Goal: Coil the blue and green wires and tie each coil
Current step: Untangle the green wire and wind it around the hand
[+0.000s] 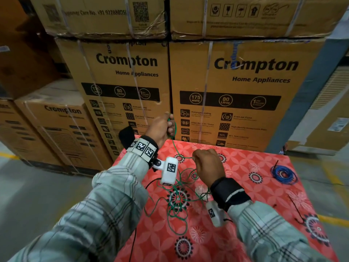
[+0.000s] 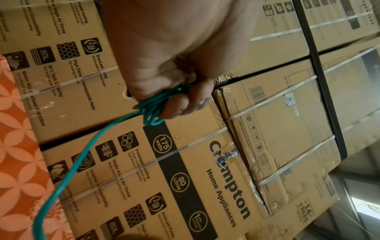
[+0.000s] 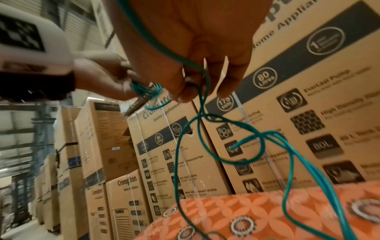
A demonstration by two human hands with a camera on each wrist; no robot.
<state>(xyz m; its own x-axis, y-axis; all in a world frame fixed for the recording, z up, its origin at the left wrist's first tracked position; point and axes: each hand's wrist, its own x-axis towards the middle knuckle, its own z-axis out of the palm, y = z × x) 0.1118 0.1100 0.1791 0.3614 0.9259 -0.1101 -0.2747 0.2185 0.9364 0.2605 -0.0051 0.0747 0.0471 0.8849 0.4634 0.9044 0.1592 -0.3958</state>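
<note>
Far edge: cartons stand stacked right behind the table, walling the upper frame.
Centre: loose green wire sprawls in loops across the cloth.
Right: blue coil near the right edge; a black tie lies below it.
Bare cloth: lower centre and between the wires.
Left: open floor.

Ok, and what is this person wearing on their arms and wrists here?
Both arms have long light sleeves with a dark plaid check. Each wrist carries a black band; the left band bears white square-patterned marker tags. A white camera unit with a similar marker hangs under each wrist, with thin black cables trailing.
</note>
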